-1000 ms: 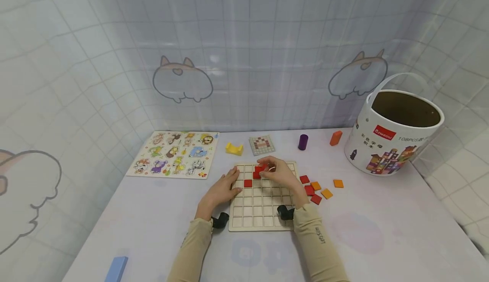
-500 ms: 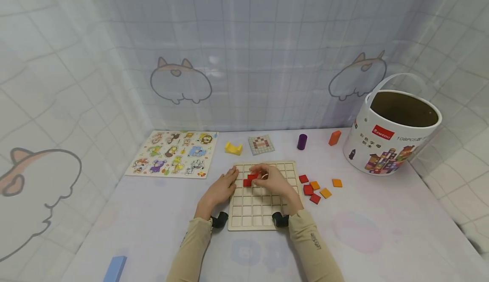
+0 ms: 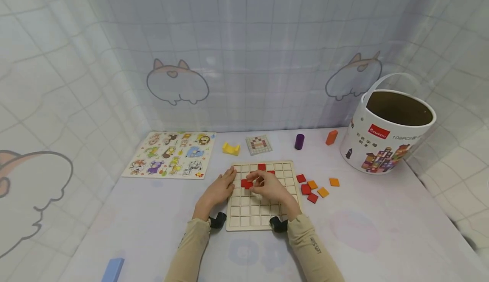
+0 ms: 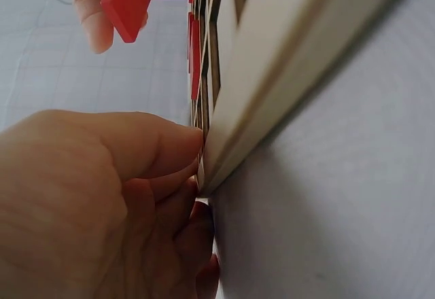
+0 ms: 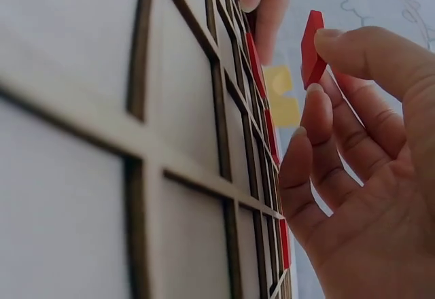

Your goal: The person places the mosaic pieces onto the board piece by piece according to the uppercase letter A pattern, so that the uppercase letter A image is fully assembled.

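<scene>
Red tile (image 5: 312, 46) sits pinched between the thumb and fingertips of the right hand (image 3: 269, 187), held edge-up just above the wooden grid board (image 3: 262, 195), near its upper left cells; the grip is closed on that one tile, the other fingers loosely curled beneath it. The left hand (image 3: 218, 190) lies on the surface with its fingers curled against the board's left edge, touching it and holding nothing. On the board the head view shows three red tiles: one in the top row (image 3: 261, 167), one just below it to the right (image 3: 271, 172), one at the right hand's fingertips (image 3: 245, 183). Beside the board on the right lie six loose tiles (image 3: 314, 187), three red and three orange.
</scene>
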Available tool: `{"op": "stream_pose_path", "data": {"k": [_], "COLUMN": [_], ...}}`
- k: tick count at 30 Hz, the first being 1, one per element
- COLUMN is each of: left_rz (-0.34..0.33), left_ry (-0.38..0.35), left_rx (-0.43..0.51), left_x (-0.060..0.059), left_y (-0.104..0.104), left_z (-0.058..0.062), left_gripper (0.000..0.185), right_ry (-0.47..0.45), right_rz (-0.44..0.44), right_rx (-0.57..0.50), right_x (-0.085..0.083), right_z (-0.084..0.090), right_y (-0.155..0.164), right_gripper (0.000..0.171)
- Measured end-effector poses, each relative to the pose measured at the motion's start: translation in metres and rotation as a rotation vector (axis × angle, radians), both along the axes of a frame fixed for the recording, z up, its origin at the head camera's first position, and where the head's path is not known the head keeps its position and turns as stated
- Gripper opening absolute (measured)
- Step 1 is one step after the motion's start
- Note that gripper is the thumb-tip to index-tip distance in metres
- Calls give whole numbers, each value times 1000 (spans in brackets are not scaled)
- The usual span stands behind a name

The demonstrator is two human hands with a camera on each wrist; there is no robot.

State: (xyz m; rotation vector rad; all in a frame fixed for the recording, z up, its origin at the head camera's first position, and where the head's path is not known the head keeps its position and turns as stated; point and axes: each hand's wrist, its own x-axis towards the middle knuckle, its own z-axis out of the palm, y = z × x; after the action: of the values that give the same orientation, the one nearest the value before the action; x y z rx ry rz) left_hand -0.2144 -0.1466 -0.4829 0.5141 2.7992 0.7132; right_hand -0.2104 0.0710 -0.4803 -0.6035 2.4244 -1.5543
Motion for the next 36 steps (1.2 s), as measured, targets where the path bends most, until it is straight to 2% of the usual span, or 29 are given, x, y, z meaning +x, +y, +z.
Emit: {"op": "stream_pose_path", "data": {"k": [12, 27, 36], "left_rz": [-2, -7, -1], "left_ry": [13, 14, 14], "left_rx": [-7, 13, 12], "left_x": [-1, 1, 2], "left_y": [-1, 0, 0], "left_z": [0, -1, 1], "left_gripper": [53, 53, 53], "right_ry": [19, -14, -38], "right_rz": [56, 34, 77], "right_rx": [146, 137, 139], "right_x": [0, 4, 3], "right_z": [9, 6, 7], "right_y": [-12, -8, -10], "right_gripper": [32, 24, 23]}}
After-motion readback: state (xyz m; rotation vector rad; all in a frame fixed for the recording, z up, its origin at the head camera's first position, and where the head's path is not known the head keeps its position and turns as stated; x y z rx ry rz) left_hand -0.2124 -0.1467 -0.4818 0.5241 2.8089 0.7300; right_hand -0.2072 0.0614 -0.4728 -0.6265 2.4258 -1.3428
